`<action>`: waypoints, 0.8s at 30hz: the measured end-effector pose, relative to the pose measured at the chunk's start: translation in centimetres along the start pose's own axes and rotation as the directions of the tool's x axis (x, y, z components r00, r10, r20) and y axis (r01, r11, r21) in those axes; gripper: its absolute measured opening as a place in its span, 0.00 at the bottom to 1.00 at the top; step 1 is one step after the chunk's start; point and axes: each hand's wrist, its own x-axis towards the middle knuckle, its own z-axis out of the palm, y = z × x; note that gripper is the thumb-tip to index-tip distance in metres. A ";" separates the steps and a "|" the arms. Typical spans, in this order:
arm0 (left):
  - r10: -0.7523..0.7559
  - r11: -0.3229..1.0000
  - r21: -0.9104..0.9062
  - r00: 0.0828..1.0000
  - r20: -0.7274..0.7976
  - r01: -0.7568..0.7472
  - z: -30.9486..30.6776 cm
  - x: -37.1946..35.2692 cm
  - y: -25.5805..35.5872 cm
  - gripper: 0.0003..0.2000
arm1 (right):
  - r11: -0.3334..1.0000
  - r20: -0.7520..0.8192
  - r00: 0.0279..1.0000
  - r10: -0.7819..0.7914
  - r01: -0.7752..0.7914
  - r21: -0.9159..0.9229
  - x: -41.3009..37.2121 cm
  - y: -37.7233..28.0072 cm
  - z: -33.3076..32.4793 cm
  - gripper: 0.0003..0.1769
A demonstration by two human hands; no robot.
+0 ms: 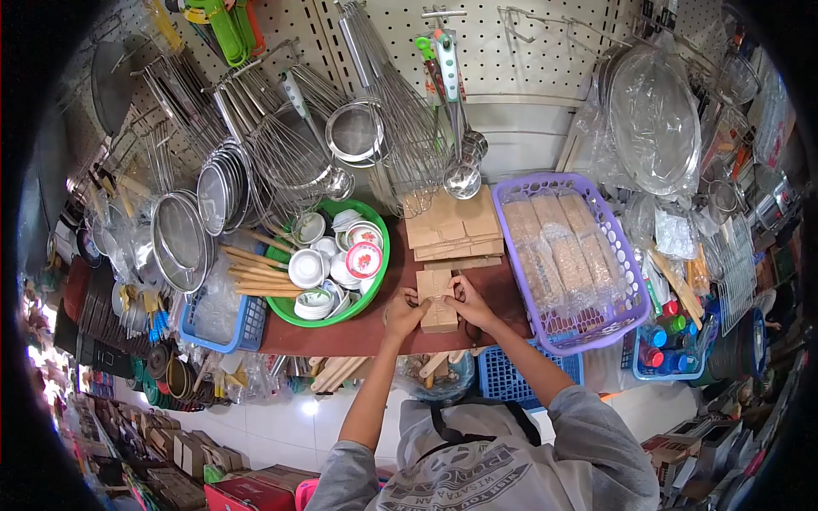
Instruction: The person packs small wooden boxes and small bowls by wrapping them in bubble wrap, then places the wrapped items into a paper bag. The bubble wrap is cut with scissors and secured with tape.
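A small brown cardboard box (pixel 438 320) stands on the dark red shelf in front of me. My left hand (pixel 406 313) grips its left side, fingers curled at the upper edge. On the opposite side my right hand (pixel 469 303) holds the box, with its thumb and fingers pinched near the top flap. What is inside the box is hidden. Just behind it lies a stack of flattened cardboard boxes (pixel 453 223).
Right of the hands is a purple basket (pixel 558 339) of bubble-wrapped packs (pixel 569 262). A green basin (pixel 381 271) of small bowls (pixel 307 267) stands left. Whisks (pixel 400 128) and ladles (pixel 462 180) hang overhead. The shelf's front edge (pixel 341 344) is close to me.
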 end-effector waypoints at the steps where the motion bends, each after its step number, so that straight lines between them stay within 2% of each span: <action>1: 0.016 1.000 -0.013 1.000 -0.009 -0.017 0.0 -0.2 0.0 0.25 | 1.000 -0.015 1.000 0.002 -0.002 -0.006 -0.1 -0.1 0.0 0.17; 3: 0.050 0.998 -0.040 0.998 -0.027 -0.051 -0.1 -0.7 0.5 0.25 | 1.000 -0.045 0.999 0.005 -0.006 -0.020 -0.2 0.1 0.1 0.17; 6: 0.109 0.987 -0.108 0.991 -0.077 -0.117 -0.4 -2.0 1.7 0.24 | 0.981 -0.026 0.992 -0.126 0.121 -0.152 0.2 1.0 -0.6 0.15; 9: 0.105 0.964 -0.239 0.993 -0.049 -0.114 -0.5 -2.1 0.4 0.21 | 0.922 -0.026 0.989 -0.145 0.125 -0.366 -1.5 -2.9 -0.9 0.12; 12: 0.072 0.943 -0.321 0.994 -0.081 -0.094 -1.9 -3.6 1.4 0.18 | 0.845 -0.066 0.963 -0.263 0.197 -0.497 -2.8 -5.0 0.2 0.09; 15: 0.161 0.907 -0.369 0.976 -0.144 -0.204 -3.8 -5.1 0.5 0.16 | 0.744 -0.045 0.879 -0.475 0.374 -0.554 -3.5 -7.5 2.6 0.07; 18: 0.136 0.854 -0.487 0.982 -0.129 -0.182 -7.4 -7.8 1.4 0.14 | 0.688 0.096 0.830 -0.549 0.514 -0.512 -3.2 -10.2 5.9 0.05; 19: 0.122 0.843 -0.506 0.981 -0.151 -0.183 -8.6 -8.9 1.9 0.11 | 0.735 0.152 0.859 -0.489 0.499 -0.459 -3.2 -11.1 7.1 0.06; 22: 0.090 0.839 -0.513 0.976 -0.196 -0.181 -12.5 -11.4 0.9 0.09 | 0.737 0.294 0.800 -0.523 0.598 -0.314 -2.7 -12.5 11.7 0.07; 24: 0.066 0.849 -0.480 0.946 -0.318 -0.220 -14.8 -13.0 0.2 0.08 | 0.760 0.391 0.776 -0.495 0.605 -0.238 -2.5 -13.8 14.7 0.07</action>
